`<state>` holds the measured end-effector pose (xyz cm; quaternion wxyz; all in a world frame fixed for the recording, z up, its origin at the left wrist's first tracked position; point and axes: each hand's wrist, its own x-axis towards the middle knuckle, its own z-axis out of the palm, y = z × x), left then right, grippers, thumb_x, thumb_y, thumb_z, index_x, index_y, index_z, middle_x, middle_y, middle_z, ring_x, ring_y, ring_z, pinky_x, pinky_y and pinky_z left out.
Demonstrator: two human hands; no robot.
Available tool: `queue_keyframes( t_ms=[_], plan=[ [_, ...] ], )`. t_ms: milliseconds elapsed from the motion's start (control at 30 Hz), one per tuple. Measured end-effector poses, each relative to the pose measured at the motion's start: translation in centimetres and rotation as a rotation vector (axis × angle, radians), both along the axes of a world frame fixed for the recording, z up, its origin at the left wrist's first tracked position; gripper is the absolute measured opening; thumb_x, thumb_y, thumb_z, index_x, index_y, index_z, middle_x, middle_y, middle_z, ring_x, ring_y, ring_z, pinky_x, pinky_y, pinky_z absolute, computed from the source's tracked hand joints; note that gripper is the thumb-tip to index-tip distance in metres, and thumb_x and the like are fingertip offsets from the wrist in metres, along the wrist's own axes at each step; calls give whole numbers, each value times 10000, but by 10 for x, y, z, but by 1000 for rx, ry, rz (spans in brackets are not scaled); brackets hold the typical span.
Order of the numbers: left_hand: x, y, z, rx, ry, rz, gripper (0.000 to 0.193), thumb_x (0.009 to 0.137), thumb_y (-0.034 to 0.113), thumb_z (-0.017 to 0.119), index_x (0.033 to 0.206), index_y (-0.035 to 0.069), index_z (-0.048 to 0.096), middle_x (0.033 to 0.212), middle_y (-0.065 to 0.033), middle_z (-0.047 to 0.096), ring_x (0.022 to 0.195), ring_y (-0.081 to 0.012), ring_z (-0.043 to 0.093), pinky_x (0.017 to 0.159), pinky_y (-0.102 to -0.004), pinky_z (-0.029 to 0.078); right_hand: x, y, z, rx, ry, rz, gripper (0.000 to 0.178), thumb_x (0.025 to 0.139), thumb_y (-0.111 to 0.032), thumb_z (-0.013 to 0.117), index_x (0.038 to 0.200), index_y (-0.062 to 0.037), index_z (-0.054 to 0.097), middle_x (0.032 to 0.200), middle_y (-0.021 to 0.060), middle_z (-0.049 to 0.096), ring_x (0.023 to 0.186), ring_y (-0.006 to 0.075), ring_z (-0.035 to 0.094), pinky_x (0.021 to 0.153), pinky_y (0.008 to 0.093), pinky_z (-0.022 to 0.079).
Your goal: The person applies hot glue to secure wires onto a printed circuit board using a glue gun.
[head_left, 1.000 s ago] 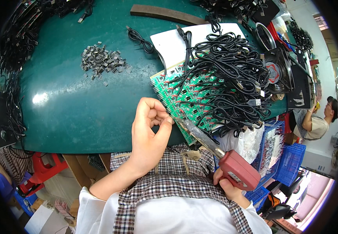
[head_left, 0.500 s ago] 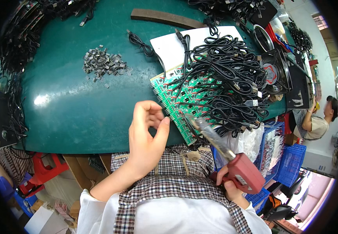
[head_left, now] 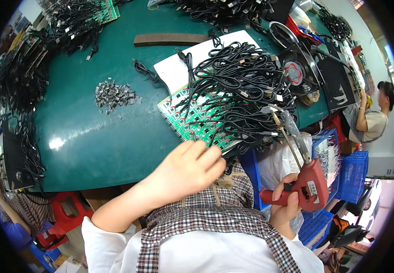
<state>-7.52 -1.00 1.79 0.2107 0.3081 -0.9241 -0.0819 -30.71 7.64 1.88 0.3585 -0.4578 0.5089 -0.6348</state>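
My left hand (head_left: pixel 188 167) is closed with its fingers curled at the near edge of a green circuit board panel (head_left: pixel 178 119); whatever the fingertips hold, if anything, is hidden. Black USB cables (head_left: pixel 247 86) lie in a tangled bundle over the panel, several ending on it at red and black wires. At the right, my right hand (head_left: pixel 284 205) grips a red soldering gun (head_left: pixel 314 189) by its handle. The gun's long metal barrel points up and away, beside the cables' near right side. A white sheet (head_left: pixel 172 63) lies under the panel's far part.
Small metal pieces (head_left: pixel 115 96) form a pile on the green table (head_left: pixel 83 159). A dark bar (head_left: pixel 169 39) lies farther back. Beyond the cables at right is a round fan-like device (head_left: pixel 295 73). Blue baskets (head_left: pixel 354 175) stand at the right. Another person (head_left: pixel 374 120) works at far right.
My left hand has moved right to the panel's near edge and its fingers have curled in. The soldering gun has swung right, away from the panel, still in my right hand.
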Motion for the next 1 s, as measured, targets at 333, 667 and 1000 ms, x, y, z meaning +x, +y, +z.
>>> queue_keyframes(
  t_ms=[333,667,1000],
  plan=[
    [3,-59,19,889,559,193,223,704,70,674,868,-3,541,732,-71,506,564,-123,465,514,-222,376,-5,0,0,-100,-32,-32,477,866,-232,470,1206,52,291,944,143,476,509,105,458,453,191,377],
    [15,-70,24,904,717,320,379,723,37,627,1085,6,518,695,-41,566,536,-53,468,515,-215,393,-2,12,-2,-66,-25,66,464,853,-301,496,1102,58,341,932,136,472,494,124,469,430,202,384],
    [98,-22,-18,42,81,1177,234,747,67,622,966,33,544,750,-29,496,605,-123,447,563,-242,377,-17,5,-5,371,326,534,287,741,-238,658,876,1,574,648,25,591,573,147,544,569,288,443]
  ],
)
